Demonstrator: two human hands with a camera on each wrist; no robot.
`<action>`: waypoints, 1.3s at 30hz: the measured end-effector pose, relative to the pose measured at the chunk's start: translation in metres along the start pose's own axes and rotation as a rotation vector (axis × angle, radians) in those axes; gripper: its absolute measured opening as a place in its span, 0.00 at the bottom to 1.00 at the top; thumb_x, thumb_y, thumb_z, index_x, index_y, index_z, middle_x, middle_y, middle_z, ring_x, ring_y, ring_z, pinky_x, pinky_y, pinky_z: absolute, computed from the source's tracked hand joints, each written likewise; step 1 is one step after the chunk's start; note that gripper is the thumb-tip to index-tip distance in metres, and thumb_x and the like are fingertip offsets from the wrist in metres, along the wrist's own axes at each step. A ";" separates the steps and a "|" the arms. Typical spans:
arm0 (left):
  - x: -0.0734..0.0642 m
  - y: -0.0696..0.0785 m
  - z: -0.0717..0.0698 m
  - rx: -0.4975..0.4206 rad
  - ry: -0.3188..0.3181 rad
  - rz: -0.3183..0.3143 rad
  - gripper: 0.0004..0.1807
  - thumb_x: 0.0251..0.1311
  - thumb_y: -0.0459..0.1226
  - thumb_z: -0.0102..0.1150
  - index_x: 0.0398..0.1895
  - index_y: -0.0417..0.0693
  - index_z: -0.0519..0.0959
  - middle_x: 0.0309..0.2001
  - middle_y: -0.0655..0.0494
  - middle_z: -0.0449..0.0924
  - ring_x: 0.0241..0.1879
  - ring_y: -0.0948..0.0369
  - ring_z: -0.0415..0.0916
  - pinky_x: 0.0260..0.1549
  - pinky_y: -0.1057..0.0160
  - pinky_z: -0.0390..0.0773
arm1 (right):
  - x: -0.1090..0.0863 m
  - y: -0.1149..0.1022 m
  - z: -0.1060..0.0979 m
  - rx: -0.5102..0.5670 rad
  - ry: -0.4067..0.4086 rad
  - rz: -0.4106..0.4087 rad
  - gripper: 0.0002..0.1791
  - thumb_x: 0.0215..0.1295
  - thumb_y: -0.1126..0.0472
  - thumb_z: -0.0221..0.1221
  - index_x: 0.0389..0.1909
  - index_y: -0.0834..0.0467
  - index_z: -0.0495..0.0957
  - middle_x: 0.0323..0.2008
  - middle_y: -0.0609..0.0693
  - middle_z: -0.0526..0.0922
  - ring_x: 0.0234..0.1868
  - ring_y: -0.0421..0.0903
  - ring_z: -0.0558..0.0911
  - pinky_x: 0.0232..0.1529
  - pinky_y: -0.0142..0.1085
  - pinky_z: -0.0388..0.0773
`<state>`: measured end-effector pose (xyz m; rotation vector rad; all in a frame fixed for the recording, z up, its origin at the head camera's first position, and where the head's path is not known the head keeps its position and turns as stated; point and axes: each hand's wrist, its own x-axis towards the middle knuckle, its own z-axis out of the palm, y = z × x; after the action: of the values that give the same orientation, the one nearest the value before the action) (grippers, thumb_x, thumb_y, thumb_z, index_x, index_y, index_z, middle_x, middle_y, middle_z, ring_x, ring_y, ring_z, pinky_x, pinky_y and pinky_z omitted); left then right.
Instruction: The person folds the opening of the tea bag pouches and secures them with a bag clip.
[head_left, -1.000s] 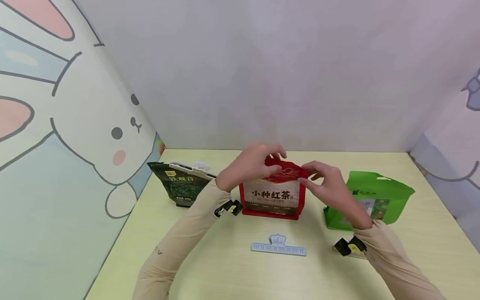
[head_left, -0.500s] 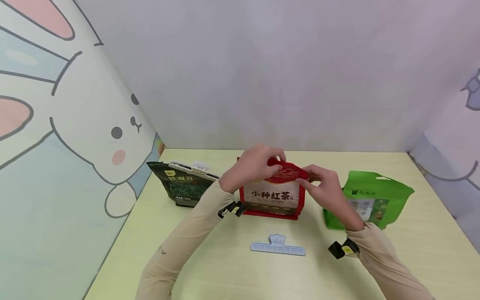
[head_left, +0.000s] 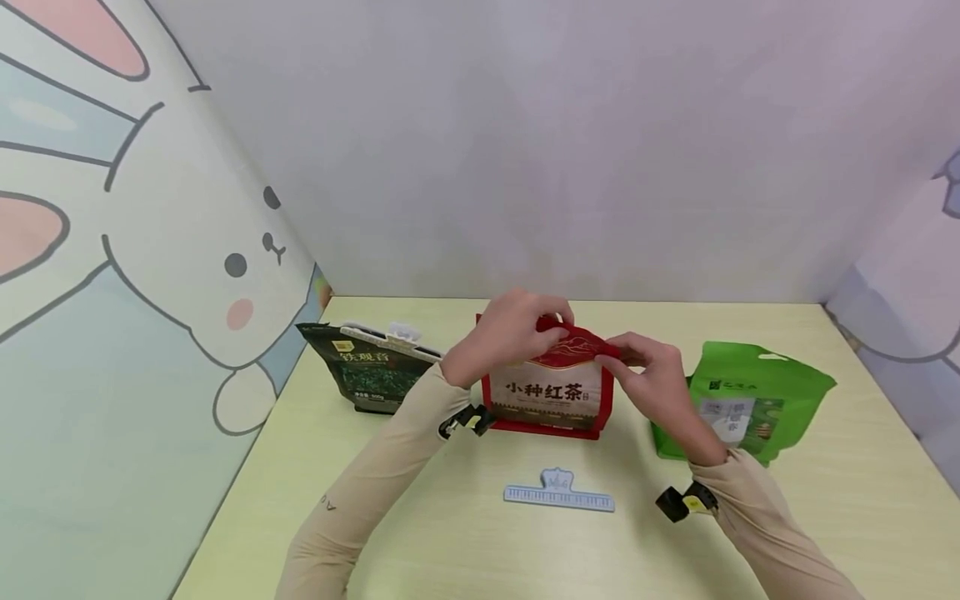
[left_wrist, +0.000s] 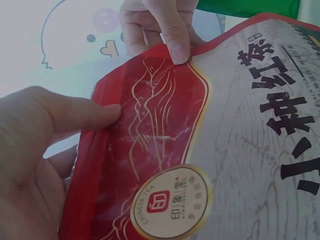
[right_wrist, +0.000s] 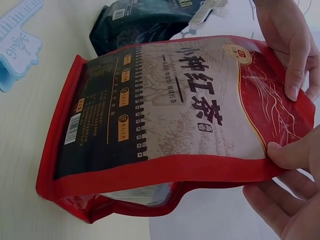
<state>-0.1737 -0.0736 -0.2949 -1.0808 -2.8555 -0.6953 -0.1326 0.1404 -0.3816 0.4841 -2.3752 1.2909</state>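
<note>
One red tea bag stands upright on the one pale table, the middle of three bags in a row, its printed front toward the person. Two hands are on it, both grasping its top. The left hand pinches the red upper edge, one thumb lying on the front face; its fingers behind are largely hidden, so I cannot tell how many press there. The right hand pinches the same edge at the right corner, one thumb in front and fingers behind. Nearest on the left stands one dark green bag, with one white clip along its slanting top edge. To the right, near the right hand and forearm, stands one bright green bag, with a single slot cut near its top. One light blue clip lies flat in front of the red tea bag, apart from it, making two clips that show clearly. Two beige sleeves cover the forearms, and two small black wrist cameras are strapped on, one per wrist. Beyond, one large rabbit drawing covers the left wall.
</note>
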 end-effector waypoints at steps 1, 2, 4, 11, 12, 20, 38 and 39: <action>0.000 0.000 0.000 0.001 0.000 0.002 0.07 0.63 0.40 0.55 0.41 0.58 0.81 0.34 0.62 0.82 0.30 0.67 0.73 0.26 0.71 0.72 | -0.001 0.000 0.000 0.002 0.002 0.005 0.08 0.54 0.71 0.66 0.35 0.61 0.83 0.31 0.51 0.85 0.29 0.43 0.85 0.36 0.21 0.75; -0.001 -0.001 0.001 0.000 0.002 0.005 0.07 0.63 0.40 0.55 0.41 0.58 0.81 0.34 0.62 0.82 0.30 0.67 0.73 0.26 0.71 0.72 | -0.001 0.000 0.001 0.004 0.005 0.009 0.08 0.54 0.71 0.66 0.35 0.61 0.83 0.31 0.51 0.85 0.29 0.44 0.85 0.36 0.21 0.75; -0.001 -0.001 0.001 0.001 0.001 0.009 0.07 0.63 0.40 0.55 0.41 0.58 0.81 0.35 0.62 0.82 0.29 0.67 0.73 0.25 0.71 0.72 | -0.003 0.000 0.002 0.011 0.015 0.018 0.08 0.54 0.71 0.66 0.36 0.61 0.83 0.31 0.51 0.85 0.30 0.44 0.84 0.37 0.21 0.75; -0.002 -0.002 0.001 -0.015 0.007 0.035 0.08 0.63 0.37 0.53 0.41 0.58 0.80 0.37 0.61 0.83 0.28 0.66 0.72 0.22 0.71 0.69 | -0.003 -0.043 -0.005 0.034 0.033 0.053 0.07 0.54 0.78 0.62 0.33 0.68 0.78 0.29 0.59 0.82 0.29 0.51 0.82 0.36 0.24 0.76; -0.002 -0.002 0.001 -0.018 0.007 0.036 0.08 0.62 0.36 0.53 0.41 0.57 0.79 0.37 0.60 0.83 0.28 0.66 0.72 0.22 0.71 0.69 | -0.004 -0.043 -0.005 0.040 0.033 0.056 0.07 0.54 0.78 0.61 0.33 0.68 0.78 0.29 0.59 0.81 0.30 0.50 0.82 0.36 0.24 0.76; -0.003 -0.002 0.001 -0.038 0.006 0.027 0.08 0.61 0.35 0.53 0.39 0.57 0.78 0.39 0.59 0.83 0.28 0.65 0.72 0.22 0.70 0.70 | -0.005 -0.042 -0.006 0.106 0.009 0.087 0.06 0.57 0.78 0.59 0.36 0.69 0.77 0.33 0.59 0.81 0.33 0.45 0.81 0.39 0.25 0.76; -0.004 -0.002 -0.001 -0.054 0.019 0.083 0.05 0.61 0.36 0.54 0.37 0.57 0.78 0.37 0.63 0.82 0.28 0.68 0.71 0.25 0.71 0.69 | -0.011 -0.009 -0.005 0.329 -0.013 0.092 0.08 0.69 0.68 0.52 0.40 0.66 0.79 0.36 0.59 0.81 0.37 0.44 0.81 0.41 0.30 0.76; -0.004 -0.002 -0.001 -0.060 0.019 0.084 0.04 0.61 0.38 0.55 0.37 0.57 0.78 0.37 0.64 0.82 0.29 0.68 0.71 0.26 0.72 0.70 | -0.011 -0.009 -0.005 0.329 -0.015 0.093 0.08 0.69 0.68 0.52 0.40 0.66 0.79 0.36 0.59 0.81 0.37 0.44 0.82 0.41 0.29 0.76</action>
<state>-0.1717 -0.0779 -0.2953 -1.1881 -2.7719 -0.7855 -0.1176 0.1409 -0.3783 0.4819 -2.2269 1.7388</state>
